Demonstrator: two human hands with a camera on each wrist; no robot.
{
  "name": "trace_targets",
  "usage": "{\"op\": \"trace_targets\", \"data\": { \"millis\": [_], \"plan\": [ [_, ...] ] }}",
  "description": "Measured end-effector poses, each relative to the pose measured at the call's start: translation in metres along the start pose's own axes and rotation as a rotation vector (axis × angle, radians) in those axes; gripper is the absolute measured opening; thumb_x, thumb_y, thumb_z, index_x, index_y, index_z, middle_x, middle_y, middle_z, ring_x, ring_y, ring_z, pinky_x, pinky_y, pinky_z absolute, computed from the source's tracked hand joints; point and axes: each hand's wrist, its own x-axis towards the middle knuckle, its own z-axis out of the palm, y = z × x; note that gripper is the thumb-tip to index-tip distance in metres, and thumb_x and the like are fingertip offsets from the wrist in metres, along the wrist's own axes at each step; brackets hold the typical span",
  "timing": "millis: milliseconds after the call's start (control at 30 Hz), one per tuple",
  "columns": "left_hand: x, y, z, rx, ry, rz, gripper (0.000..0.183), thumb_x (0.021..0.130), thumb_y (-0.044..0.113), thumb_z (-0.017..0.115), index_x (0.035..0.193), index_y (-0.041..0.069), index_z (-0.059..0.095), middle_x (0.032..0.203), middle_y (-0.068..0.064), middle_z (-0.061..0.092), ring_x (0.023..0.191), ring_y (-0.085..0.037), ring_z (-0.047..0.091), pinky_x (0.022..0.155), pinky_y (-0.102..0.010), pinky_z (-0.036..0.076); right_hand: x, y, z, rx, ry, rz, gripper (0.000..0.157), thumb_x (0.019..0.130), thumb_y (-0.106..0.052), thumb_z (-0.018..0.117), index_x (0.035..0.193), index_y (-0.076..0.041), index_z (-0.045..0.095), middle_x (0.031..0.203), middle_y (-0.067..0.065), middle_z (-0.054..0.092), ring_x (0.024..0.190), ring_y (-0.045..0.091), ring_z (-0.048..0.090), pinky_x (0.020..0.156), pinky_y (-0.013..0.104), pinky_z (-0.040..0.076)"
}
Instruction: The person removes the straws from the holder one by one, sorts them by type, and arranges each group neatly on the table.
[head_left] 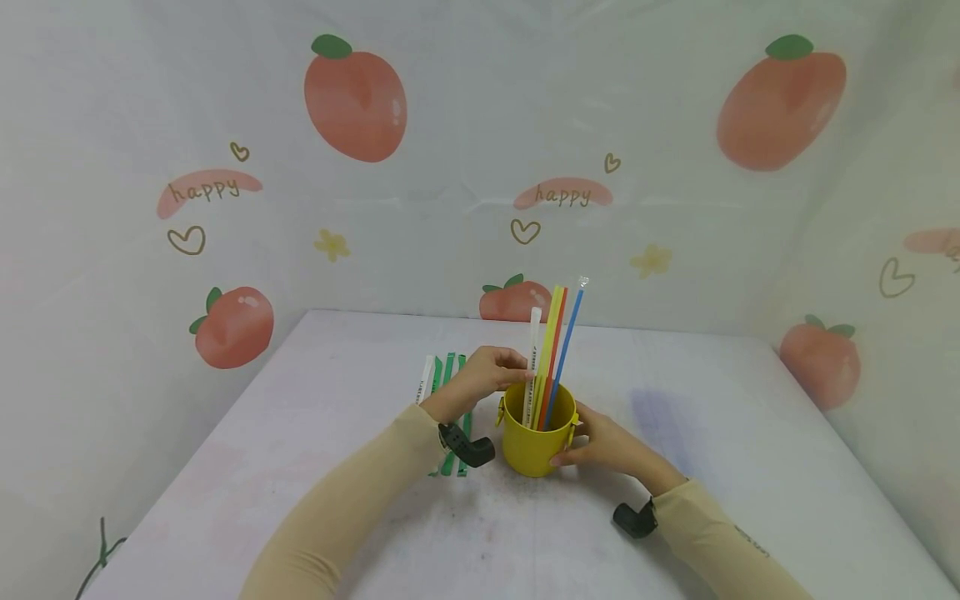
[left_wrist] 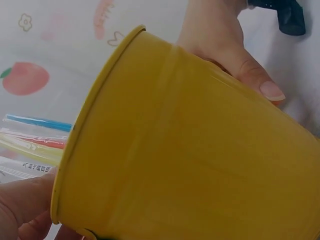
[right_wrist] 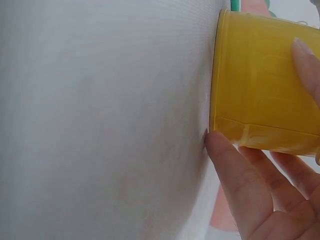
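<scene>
A small yellow bucket stands upright on the table. My right hand grips its right side, thumb on the near wall and fingers around the other side. Inside lean a yellow straw, a red straw and a blue straw, in clear wrapping. A white paper-wrapped straw stands at the bucket's left inner side. Over the left rim, my left hand pinches that white straw between thumb and fingers. In the left wrist view, the bucket hides part of this hand.
Several green and white wrapped straws lie side by side on the table, left of the bucket and partly under my left forearm. Behind the white table hangs a printed curtain. Each wrist wears a black camera.
</scene>
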Motion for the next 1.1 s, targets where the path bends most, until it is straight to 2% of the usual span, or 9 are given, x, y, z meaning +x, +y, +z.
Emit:
{"op": "trace_targets", "data": {
  "millis": [267, 600, 800, 1100],
  "plan": [
    [-0.002, 0.005, -0.003, -0.035, 0.006, 0.022, 0.027, 0.091, 0.025, 0.069, 0.109, 0.005, 0.067, 0.107, -0.007, 0.067, 0.101, -0.019, 0.064, 0.096, -0.038, 0.053, -0.001, -0.001, -0.001, 0.012, -0.005, -0.024, 0.106, 0.074, -0.032, 0.085, 0.155, -0.011, 0.02, 0.15, 0.019, 0.039, 0.122, 0.045, 0.052, 0.096, 0.057, 0.048],
    [-0.008, 0.01, -0.013, -0.201, 0.044, 0.069, 0.022, 0.091, 0.014, 0.068, 0.107, -0.001, 0.062, 0.11, -0.014, 0.068, 0.091, -0.016, 0.067, 0.089, -0.034, 0.056, -0.001, -0.001, 0.001, 0.021, 0.006, 0.004, 0.107, 0.072, -0.035, 0.085, 0.154, -0.011, 0.022, 0.15, 0.017, 0.04, 0.123, 0.043, 0.052, 0.098, 0.056, 0.048],
    [-0.01, 0.015, -0.019, -0.235, 0.084, 0.099, 0.017, 0.091, 0.011, 0.067, 0.104, 0.0, 0.061, 0.104, -0.012, 0.069, 0.084, -0.013, 0.066, 0.087, -0.034, 0.057, -0.001, -0.001, 0.0, -0.001, 0.008, -0.008, 0.105, 0.073, -0.032, 0.085, 0.154, -0.01, 0.023, 0.149, 0.018, 0.041, 0.122, 0.043, 0.053, 0.097, 0.056, 0.048],
    [-0.014, 0.023, -0.029, -0.306, 0.132, 0.174, 0.015, 0.092, 0.009, 0.066, 0.103, 0.001, 0.061, 0.098, -0.007, 0.069, 0.087, -0.013, 0.067, 0.087, -0.038, 0.057, -0.001, -0.003, 0.001, 0.005, 0.003, 0.011, 0.106, 0.073, -0.032, 0.085, 0.155, -0.01, 0.021, 0.151, 0.019, 0.038, 0.123, 0.043, 0.053, 0.096, 0.054, 0.049]
  ]
}}
